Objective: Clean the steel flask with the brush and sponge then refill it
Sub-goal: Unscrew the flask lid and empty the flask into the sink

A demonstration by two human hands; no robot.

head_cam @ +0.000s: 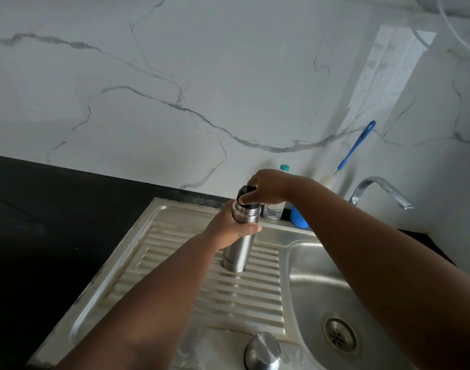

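the steel cup lid [262, 349] lies nearest on the sink drainboard [175, 263]. beyond, the left hand [228, 228] grasps the upright steel flask [237, 252] at its upper body, a rigid, probably slippery surface. the right hand [265, 188] pinches its black stopper [245, 194]; the blue bottle brush [356, 145] leans farthest.

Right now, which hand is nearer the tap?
Right. The right hand grips the stopper atop the flask, on the side toward the tap; the left hand holds the flask's body, lower and farther left.
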